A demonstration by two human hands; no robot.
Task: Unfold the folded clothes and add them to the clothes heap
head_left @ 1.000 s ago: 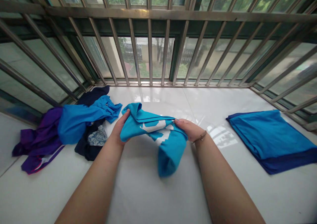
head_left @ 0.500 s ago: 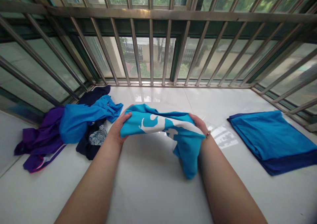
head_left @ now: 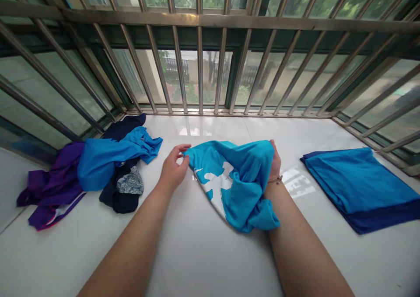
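A crumpled turquoise garment [head_left: 251, 170] with a white print hangs between my two hands over the white tiled surface [head_left: 203, 253]; its exact kind is not clear. My left hand [head_left: 175, 168] pinches the garment's left corner between thumb and fingers. On the other side, my right hand [head_left: 275, 161], with a bracelet at the wrist, grips the upper right part, and its fingers are mostly hidden behind the cloth. The lower right end of the cloth droops in a bunch near my right forearm.
At the left lies a loose heap with a bright blue garment [head_left: 98, 163], a purple garment [head_left: 62, 170] and a dark patterned one [head_left: 129, 185]. Folded blue cloth [head_left: 357, 179] lies flat at the right. Metal bars [head_left: 200, 69] in front of windows close off the back.
My left hand has shifted its hold to a corner of the turquoise garment. The cloth has turned and bunched towards my right hand, and its printed side now slants downward.
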